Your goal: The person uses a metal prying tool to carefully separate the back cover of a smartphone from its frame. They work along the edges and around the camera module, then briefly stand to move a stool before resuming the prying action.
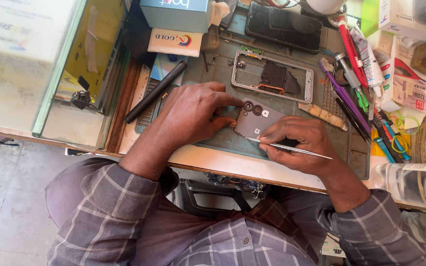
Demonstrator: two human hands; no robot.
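the worktop (213, 160) fills the view, crowded edge to edge, with a grey-green mat (223, 74) laid over its middle so small parts have a soft place to lie. at the top left sits a blue box (176, 12) on a white packet, pushed back out of the way. a dark phone (283, 25) lies flat at the top centre, screen up. below it rests a silver frame (272, 74), open side up, its dark inner plate showing, set just behind the work so it stays within reach. a black rod (155, 92) lies slanted at the mat's left edge. off to the right a heap of tools (361, 98) fans out, purple and green handles pointing in toward the person.

now the centre: a grey back cover (256, 123) lies on the mat near the front edge, camera rings up. the left hand (191, 118) presses down on its left end, fingers curled and closed over the corner, pinning it so it cannot slide. the right hand (299, 143) grips thin metal tweezers (292, 148), fingers pinched tight around them, held low and nearly flat, the tip touching the cover's lower edge. both hands sit close together, wrists braced on the worktop's front lip for steadiness.
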